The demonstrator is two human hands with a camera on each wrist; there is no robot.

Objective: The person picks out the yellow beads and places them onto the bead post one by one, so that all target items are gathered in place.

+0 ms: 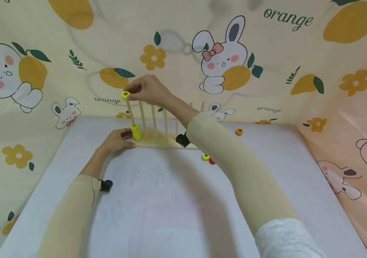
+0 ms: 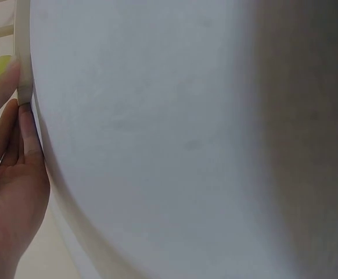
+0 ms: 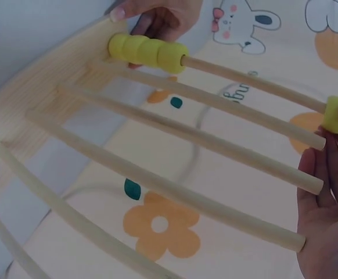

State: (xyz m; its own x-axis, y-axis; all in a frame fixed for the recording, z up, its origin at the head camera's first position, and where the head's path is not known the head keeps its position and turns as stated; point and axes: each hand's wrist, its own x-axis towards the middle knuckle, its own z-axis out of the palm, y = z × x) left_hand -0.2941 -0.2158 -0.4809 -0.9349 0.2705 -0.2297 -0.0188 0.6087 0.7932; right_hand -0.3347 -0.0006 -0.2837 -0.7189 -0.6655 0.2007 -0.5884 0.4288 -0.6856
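Right hand (image 1: 149, 89) pinches a yellow bead (image 1: 124, 98) between thumb and fingers at the top of the leftmost peg (image 1: 130, 113); can't tell if the peg tip is inside the hole or just touching it. Four more yellow beads (image 1: 136, 133) sit stacked at the foot of that peg. Left hand (image 1: 116, 141) grips the left end of the wooden base (image 1: 160, 143), thumb on the near side, fingers behind, right beside the stack. Main risk: hole off-axis to the peg. If the bead isn't seated and the pinch lets go, it likely drops and rolls on the worktop (image 1: 157, 215). Pushing down while misaligned could tip the rack or bend the peg sideways, since the load is high up and the brace is at one end only. Second: right palm is close to the neighbouring peg tips, and the right sleeve (image 1: 235, 157) with its black wrist unit (image 1: 183, 140) reaches across the rack; a low pull-back could snag a peg. Third: loose yellow bead (image 1: 204, 159) and red bead (image 1: 212, 161) lie near that sleeve, easy to knock; orange bead (image 1: 238, 133) is further off.
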